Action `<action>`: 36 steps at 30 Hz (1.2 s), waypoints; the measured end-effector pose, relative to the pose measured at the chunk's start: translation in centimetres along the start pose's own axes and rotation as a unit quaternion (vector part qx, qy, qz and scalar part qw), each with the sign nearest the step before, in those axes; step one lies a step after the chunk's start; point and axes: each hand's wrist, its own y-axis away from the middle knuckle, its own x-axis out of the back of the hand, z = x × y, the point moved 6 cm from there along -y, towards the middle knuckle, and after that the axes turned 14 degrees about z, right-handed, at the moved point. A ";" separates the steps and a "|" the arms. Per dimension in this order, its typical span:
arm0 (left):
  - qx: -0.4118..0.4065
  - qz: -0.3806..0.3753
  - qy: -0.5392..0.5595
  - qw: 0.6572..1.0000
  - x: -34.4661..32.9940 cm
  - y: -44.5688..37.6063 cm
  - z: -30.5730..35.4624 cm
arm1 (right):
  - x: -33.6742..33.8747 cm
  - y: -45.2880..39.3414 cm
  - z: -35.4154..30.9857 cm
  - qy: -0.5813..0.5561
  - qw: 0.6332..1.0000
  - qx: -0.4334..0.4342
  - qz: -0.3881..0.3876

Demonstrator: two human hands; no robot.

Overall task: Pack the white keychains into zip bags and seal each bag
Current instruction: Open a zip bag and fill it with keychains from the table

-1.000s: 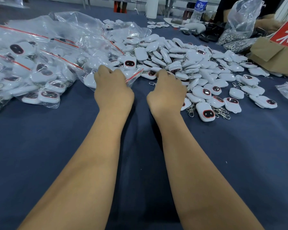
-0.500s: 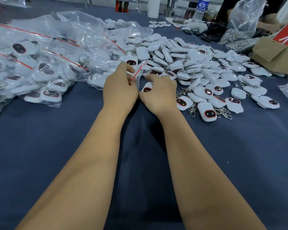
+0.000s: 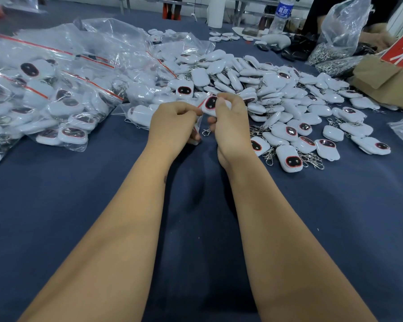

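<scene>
Dark blue table [image 3: 79, 217], workshop behind. Left of the hands: many filled bags [image 3: 56, 101]. Right of them and beyond: a big loose heap [image 3: 277, 89], so much is left. Left hand [image 3: 172, 123] pinches a small zip bag [image 3: 197, 133]; right hand [image 3: 230, 122] grips one keychain [image 3: 211, 103] at its mouth.

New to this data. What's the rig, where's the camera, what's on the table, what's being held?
There is no robot here: a person works with two bare hands, filmed by one wide-angle camera worn on the head, looking forward and down. The arms reach in from the bottom edge. On the dark blue table cloth lies a big heap of loose white keychains, and to the left a pile of filled zip bags with red seal strips. The right hand holds one white keychain, dark face showing. The left hand pinches the red-striped mouth of a small zip bag, mostly hidden between the hands.
</scene>
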 end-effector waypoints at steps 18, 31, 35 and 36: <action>0.010 0.030 0.058 0.998 0.2 -0.4 -0.1 | -0.2 0.4 0.2 0.138 0.985 0.070 -0.073; 0.036 0.016 0.065 0.997 -0.1 -0.3 -0.2 | -0.6 0.3 0.2 0.162 0.980 0.081 -0.079; 0.038 0.017 0.050 0.998 -0.1 -0.4 -0.4 | -0.5 0.4 0.2 0.155 0.982 0.067 -0.080; 0.039 0.017 0.052 0.998 -0.1 -0.4 -0.4 | -0.5 0.4 0.2 0.149 0.983 0.063 -0.081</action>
